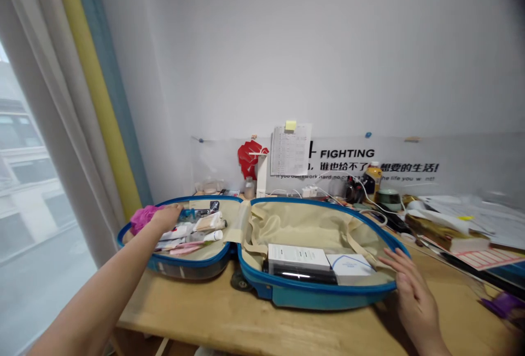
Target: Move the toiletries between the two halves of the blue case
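An open suitcase (334, 297) with a blue rim and beige lining lies flat on the wooden desk. My left hand (167, 217) is inside its left half, beside a bright pink mesh bath puff (144, 217) and close to a small blue item (187, 214); its fingertips are mostly hidden. Around it lie a white tube (213, 236), a pack of cotton swabs (208, 222) and pink slim items (184, 247). My right hand (412, 290) rests with fingers apart against the right rim. That half holds two white boxes (298, 256) (350, 268) and a black cylinder (301, 274).
Behind the suitcase stand a small glass bottle (249, 187), a yellow bottle (372, 178), a green jar (389, 199) and white cables. Papers (455, 214) clutter the desk's right side. A curtain (88, 71) hangs at the left by the window.
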Demonstrator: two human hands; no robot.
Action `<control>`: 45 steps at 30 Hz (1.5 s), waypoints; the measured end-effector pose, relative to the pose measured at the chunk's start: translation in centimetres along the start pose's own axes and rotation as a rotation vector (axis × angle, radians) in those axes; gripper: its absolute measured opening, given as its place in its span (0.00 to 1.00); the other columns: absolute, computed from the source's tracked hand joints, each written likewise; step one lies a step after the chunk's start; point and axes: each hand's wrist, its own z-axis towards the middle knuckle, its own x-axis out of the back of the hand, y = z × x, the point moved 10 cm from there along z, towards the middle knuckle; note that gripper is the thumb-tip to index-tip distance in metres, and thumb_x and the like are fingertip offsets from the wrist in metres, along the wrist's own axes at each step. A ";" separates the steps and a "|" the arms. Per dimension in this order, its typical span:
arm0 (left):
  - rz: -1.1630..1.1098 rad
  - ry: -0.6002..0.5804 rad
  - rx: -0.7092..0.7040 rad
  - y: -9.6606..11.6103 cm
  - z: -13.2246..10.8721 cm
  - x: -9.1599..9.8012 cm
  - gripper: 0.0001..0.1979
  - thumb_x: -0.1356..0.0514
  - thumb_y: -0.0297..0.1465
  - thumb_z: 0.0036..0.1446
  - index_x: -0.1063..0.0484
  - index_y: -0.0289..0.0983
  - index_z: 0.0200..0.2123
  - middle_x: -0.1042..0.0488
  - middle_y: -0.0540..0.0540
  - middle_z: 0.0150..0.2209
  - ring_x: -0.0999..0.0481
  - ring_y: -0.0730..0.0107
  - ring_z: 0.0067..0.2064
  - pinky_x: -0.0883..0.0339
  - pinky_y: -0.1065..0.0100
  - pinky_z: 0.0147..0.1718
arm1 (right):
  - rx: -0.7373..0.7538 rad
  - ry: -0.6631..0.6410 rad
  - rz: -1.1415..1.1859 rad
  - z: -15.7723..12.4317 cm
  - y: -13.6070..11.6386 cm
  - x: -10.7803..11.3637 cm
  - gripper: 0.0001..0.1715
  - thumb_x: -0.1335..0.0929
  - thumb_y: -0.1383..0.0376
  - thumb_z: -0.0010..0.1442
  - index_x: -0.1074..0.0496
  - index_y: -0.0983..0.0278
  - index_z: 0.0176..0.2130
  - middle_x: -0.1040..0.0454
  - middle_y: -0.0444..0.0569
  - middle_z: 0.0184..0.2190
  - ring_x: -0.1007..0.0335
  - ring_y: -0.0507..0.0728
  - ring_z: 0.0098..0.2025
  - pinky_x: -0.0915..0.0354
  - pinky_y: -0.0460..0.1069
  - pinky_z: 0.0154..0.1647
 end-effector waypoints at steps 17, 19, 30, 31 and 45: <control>-0.258 -0.231 -0.709 37.3 -2.2 6.5 0.20 0.40 0.39 0.58 0.32 0.36 0.51 0.28 0.42 0.50 0.27 0.63 0.48 0.31 0.58 0.47 | -0.044 0.001 -0.001 -0.1 0.0 0.1 0.26 0.43 0.50 0.64 0.24 0.62 0.38 0.25 0.55 0.46 0.36 0.65 0.59 0.39 0.64 0.56; -0.222 -0.298 -0.708 39.9 -2.2 5.6 0.18 0.41 0.39 0.60 0.32 0.35 0.50 0.29 0.42 0.50 0.27 0.62 0.48 0.31 0.54 0.46 | -0.051 -0.010 -0.006 -0.2 0.1 0.1 0.27 0.43 0.50 0.64 0.24 0.62 0.38 0.25 0.56 0.46 0.37 0.65 0.59 0.39 0.64 0.56; -0.201 -0.402 -0.685 44.3 -2.7 2.6 0.18 0.43 0.38 0.62 0.33 0.37 0.52 0.31 0.41 0.53 0.28 0.61 0.50 0.31 0.53 0.48 | 0.004 -0.018 -0.012 0.0 -0.7 0.3 0.23 0.43 0.54 0.64 0.24 0.62 0.38 0.24 0.55 0.46 0.35 0.64 0.57 0.38 0.64 0.55; -0.214 -0.406 -0.689 44.5 -2.8 2.5 0.18 0.43 0.38 0.62 0.33 0.37 0.52 0.31 0.41 0.53 0.28 0.61 0.50 0.31 0.53 0.48 | 0.003 -0.016 -0.015 0.0 -0.6 0.3 0.23 0.43 0.54 0.64 0.24 0.62 0.38 0.24 0.55 0.46 0.35 0.64 0.57 0.38 0.64 0.55; -0.534 -0.331 -0.770 40.3 -3.4 8.0 0.20 0.46 0.37 0.64 0.37 0.38 0.58 0.33 0.41 0.57 0.29 0.62 0.53 0.34 0.55 0.52 | -0.042 -0.022 -0.001 -0.1 0.2 0.1 0.25 0.42 0.51 0.63 0.24 0.63 0.39 0.25 0.56 0.47 0.37 0.67 0.59 0.38 0.65 0.56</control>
